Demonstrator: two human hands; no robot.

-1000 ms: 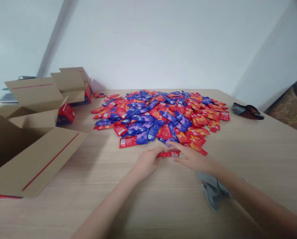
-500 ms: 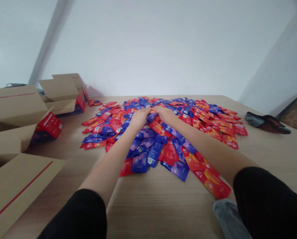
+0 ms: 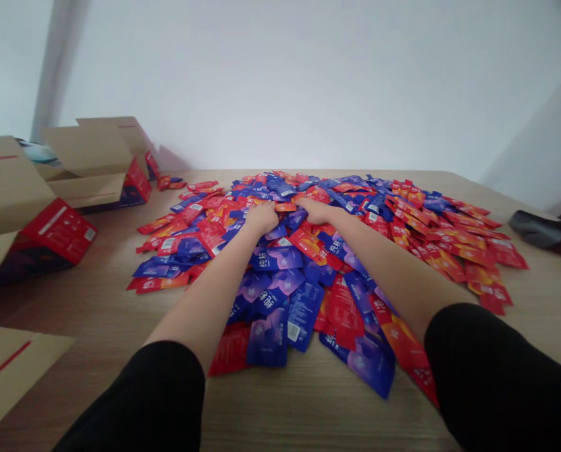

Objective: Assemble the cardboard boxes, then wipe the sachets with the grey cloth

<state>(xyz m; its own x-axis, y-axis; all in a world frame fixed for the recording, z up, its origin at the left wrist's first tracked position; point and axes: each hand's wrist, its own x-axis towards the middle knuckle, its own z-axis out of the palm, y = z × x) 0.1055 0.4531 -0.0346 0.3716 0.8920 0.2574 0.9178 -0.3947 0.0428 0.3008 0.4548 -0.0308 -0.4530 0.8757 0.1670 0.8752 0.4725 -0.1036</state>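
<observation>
I'm seeing one orange sachet (image 3: 286, 206) lying in the gap between the left hand (image 3: 262, 217) and the right hand (image 3: 314, 211), toward the far half of the pile of sachets (image 3: 280, 257). That gap is the relation that's mattering: the sachet's visible part is running roughly side to side, from one hand across to the other, and neither hand is sitting clearly nearer. Fingers on both are curling inward, but knuckles are hiding the tips, so I'm not able to say whether either hand is gripping the sachet or just touching the pile. Forearms are spanning the pile's near part, angling in from both sides.

Counting: two hands, two black sleeves (image 3: 149, 402), one orange sachet between the hands. Red and blue-purple sachets are overlapping too much for me to count; they're covering the middle of the tabletop (image 3: 271, 408). On the left, three red ends of cardboard boxes (image 3: 57, 232) are showing, plus one flap (image 3: 17, 370) at bottom left whose box I'm not seeing. One dark object (image 3: 541, 232) is lying at the right edge, partly cut off.
</observation>
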